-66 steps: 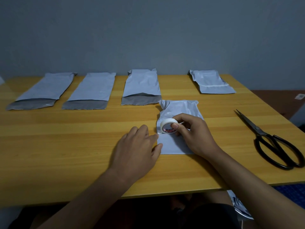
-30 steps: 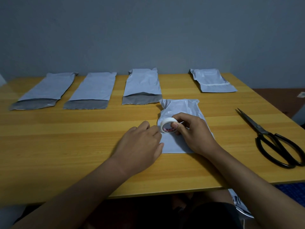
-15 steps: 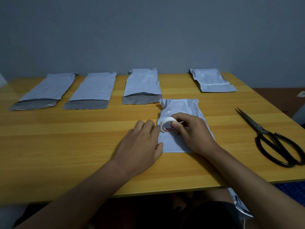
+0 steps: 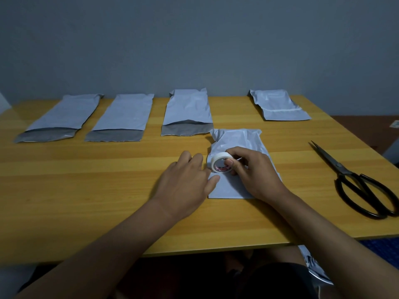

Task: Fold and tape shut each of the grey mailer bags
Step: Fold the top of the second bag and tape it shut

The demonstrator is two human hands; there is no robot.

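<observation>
A folded grey mailer bag (image 4: 237,143) lies in front of me on the wooden table (image 4: 86,190). My right hand (image 4: 252,175) grips a white tape roll (image 4: 220,165) that stands on the bag. My left hand (image 4: 190,182) lies flat at the bag's left edge, its straight fingers beside the roll and its thumb on the bag. Three unfolded mailer bags with open grey mouths lie in a row at the back: left (image 4: 62,117), middle (image 4: 123,117), right (image 4: 187,113). A folded, taped bag (image 4: 278,106) lies at the back right.
Large black scissors (image 4: 356,182) lie on the table's right side, blades pointing away from me. A grey wall stands behind the table. The table's front edge runs just under my forearms.
My left hand slid forward and right along the bag's left edge, up beside the tape roll. My right hand kept its grip on the roll, almost in place.
</observation>
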